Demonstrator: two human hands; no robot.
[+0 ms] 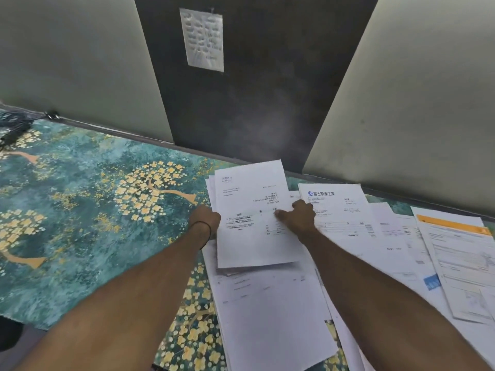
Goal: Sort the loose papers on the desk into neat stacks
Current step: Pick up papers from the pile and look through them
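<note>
While left hand [205, 219] and right hand [297, 215] grip its side edges, paper sheaf [254, 242] runs lengthwise toward dark partition [254, 103] | worktop [120, 130]: teal floral cloth [88, 183]

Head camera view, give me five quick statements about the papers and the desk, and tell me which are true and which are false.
1. The left grip and the right grip both hold the top sheaf, one at each side edge. True.
2. The orange-banded sheet lies at the desk's left end. False: it lies at the far right, among spread papers.
3. A thin dark band circles the left wrist. True.
4. The desk cover is plain white. False: it is teal with yellow blossom trees.
5. A hanging sheet is fixed to the dark panel behind the desk. True.
</note>
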